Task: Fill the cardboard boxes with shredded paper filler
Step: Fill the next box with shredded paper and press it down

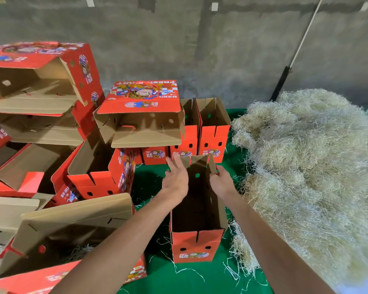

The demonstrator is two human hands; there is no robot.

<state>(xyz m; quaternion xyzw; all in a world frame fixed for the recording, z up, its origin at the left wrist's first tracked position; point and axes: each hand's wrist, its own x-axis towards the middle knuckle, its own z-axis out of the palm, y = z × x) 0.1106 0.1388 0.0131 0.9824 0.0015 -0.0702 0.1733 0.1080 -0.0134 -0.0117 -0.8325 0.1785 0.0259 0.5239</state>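
I see the left hand (175, 180) with straight fingers lying against the left wall of the open red cardboard box (197, 247). The right hand (221, 183) pinches the flap on the right side of the box. The box stands upright on the green cloth (179, 276). The big pile of shredded paper filler (312, 177) lies just beside it on the right. More red boxes (57, 115) are stacked on the left.

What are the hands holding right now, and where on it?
Both hands are at the open red cardboard box: left hand lies on its left wall's rim, right hand grips its right rim.
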